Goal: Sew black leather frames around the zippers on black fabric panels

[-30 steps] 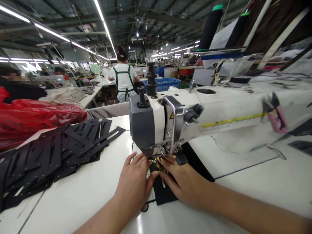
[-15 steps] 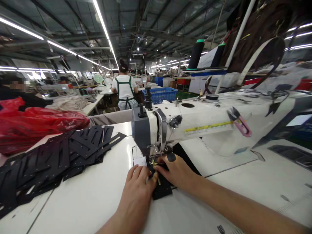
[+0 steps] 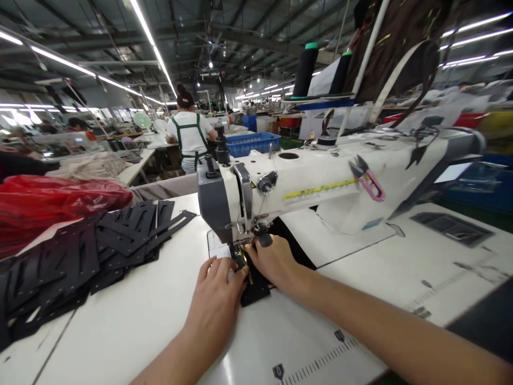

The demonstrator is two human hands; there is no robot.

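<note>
A flat black piece [image 3: 257,294] with a strip of gold metal teeth [image 3: 245,260] lies partly under the head of a white-and-grey sewing machine [image 3: 320,184]; the needle area is too dark to make out. The left hand [image 3: 218,291] rests at its left edge, fingers close together, thumb on the piece. The right hand [image 3: 274,262] bends in opposite, some fingers hidden behind a dark rounded machine part [image 3: 265,240]. Whether either pinches anything, I cannot tell. A glossy red plastic bag [image 3: 60,203] is cut off at left.

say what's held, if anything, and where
The left hand and right hand touch the black piece beside its gold strip; whether either grips it cannot be told.
</note>
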